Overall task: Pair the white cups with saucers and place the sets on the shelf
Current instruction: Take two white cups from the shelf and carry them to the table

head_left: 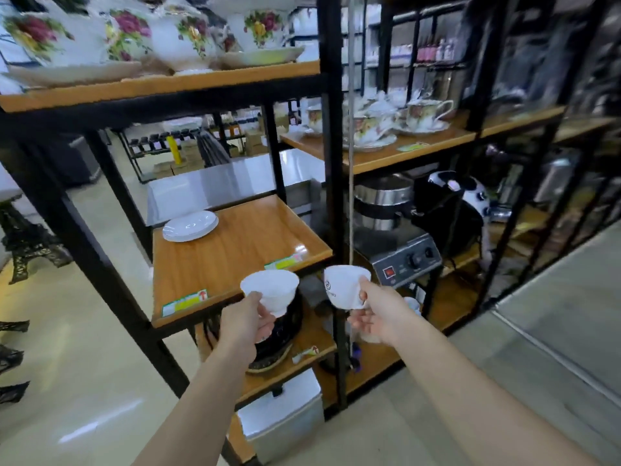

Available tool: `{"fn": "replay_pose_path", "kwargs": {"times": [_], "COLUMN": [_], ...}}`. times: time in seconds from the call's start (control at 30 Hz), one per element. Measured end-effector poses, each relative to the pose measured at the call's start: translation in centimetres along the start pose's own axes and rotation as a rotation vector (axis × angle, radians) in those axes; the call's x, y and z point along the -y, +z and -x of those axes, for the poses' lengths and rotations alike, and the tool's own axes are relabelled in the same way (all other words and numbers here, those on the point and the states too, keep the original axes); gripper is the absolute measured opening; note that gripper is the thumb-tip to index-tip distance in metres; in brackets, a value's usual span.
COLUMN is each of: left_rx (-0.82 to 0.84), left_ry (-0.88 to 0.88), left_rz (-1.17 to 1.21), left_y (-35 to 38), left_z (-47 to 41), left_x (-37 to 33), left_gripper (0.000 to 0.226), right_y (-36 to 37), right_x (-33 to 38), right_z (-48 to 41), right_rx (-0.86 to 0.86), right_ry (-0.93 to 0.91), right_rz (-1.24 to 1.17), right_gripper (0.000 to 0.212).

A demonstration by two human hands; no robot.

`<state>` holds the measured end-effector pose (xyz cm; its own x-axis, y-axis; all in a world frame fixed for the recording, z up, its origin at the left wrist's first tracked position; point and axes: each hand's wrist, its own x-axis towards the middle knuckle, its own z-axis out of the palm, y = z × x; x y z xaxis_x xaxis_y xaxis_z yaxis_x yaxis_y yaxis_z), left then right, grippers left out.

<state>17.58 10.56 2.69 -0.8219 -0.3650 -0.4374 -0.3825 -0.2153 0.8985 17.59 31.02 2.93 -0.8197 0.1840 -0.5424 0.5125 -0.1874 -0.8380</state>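
My left hand point(247, 319) grips a plain white cup point(270, 289) from below, held upright in front of the wooden shelf's front edge. My right hand point(376, 309) holds a second white cup point(344, 285) by its handle; this cup tilts to the left and carries a small dark logo. Both cups hang in the air just below and in front of the middle wooden shelf point(242, 250). A small stack of white saucers point(190, 225) rests at the shelf's back left corner, well apart from both cups.
Black metal uprights point(331, 163) frame the shelf on both sides. Floral cups and saucers point(188, 35) fill the shelf above and the unit to the right. A dark appliance point(279, 334) sits on the lower shelf under my left hand. A steel machine with knobs point(403, 257) stands at right.
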Motion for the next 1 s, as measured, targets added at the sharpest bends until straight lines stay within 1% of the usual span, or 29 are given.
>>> {"fn": "replay_pose_path", "kwargs": {"times": [0.1, 0.23, 0.33, 0.43, 0.5, 0.53, 0.6, 0.67, 0.7, 0.73, 0.8, 0.9, 1.0], "left_rx": [0.098, 0.292, 0.412, 0.563, 0.67, 0.722, 0.825, 0.917, 0.96, 0.998, 1.045, 1.1, 1.124], "left_ry": [-0.057, -0.076, -0.116, -0.085, -0.073, -0.065, -0.063, -0.11, -0.134, -0.154, -0.195, -0.222, -0.229], "left_rz": [-0.052, -0.063, -0.076, -0.143, -0.126, -0.137, -0.153, -0.16, -0.165, -0.167, -0.165, -0.221, -0.265], "left_y": [4.8, 12.1, 18.0, 24.1, 28.0, 29.8, 33.3, 36.7, 38.3, 39.8, 42.3, 45.6, 48.4], "left_z": [2.6, 7.5, 12.1, 17.6, 21.2, 23.0, 26.6, 30.0, 31.7, 33.4, 36.8, 40.3, 42.4], "left_x": [1.4, 3.8, 5.5, 7.8, 9.8, 10.9, 12.8, 14.9, 15.9, 16.8, 18.6, 21.2, 23.4], "left_gripper": [0.028, 0.019, 0.012, 0.014, 0.022, 0.025, 0.021, 0.024, 0.026, 0.034, 0.042, 0.037, 0.043], "right_y": [-6.4, -15.9, -23.2, -30.2, -34.9, -37.2, -41.7, -46.1, -48.2, -50.2, -53.9, -58.7, -62.5], "right_x": [-0.7, -1.3, -2.3, -3.6, -4.4, -4.8, -5.7, -6.8, -7.2, -7.7, -8.8, -10.3, -11.5], "right_z": [1.3, 4.0, 6.8, 10.4, 12.5, 13.6, 15.5, 17.3, 18.0, 18.7, 19.7, 20.7, 21.2], "right_rx": [-0.122, -0.276, -0.386, -0.512, -0.602, -0.642, -0.707, -0.775, -0.807, -0.833, -0.886, -0.968, -0.999], "right_ry": [-0.043, -0.114, -0.199, -0.253, -0.277, -0.274, -0.252, -0.233, -0.226, -0.218, -0.191, -0.173, -0.134], "right_rz": [-0.015, -0.094, -0.202, -0.275, -0.312, -0.325, -0.346, -0.361, -0.368, -0.374, -0.384, -0.385, -0.423], "right_gripper": [0.035, 0.038, 0.035, 0.03, 0.028, 0.029, 0.032, 0.033, 0.033, 0.032, 0.029, 0.029, 0.027]}}
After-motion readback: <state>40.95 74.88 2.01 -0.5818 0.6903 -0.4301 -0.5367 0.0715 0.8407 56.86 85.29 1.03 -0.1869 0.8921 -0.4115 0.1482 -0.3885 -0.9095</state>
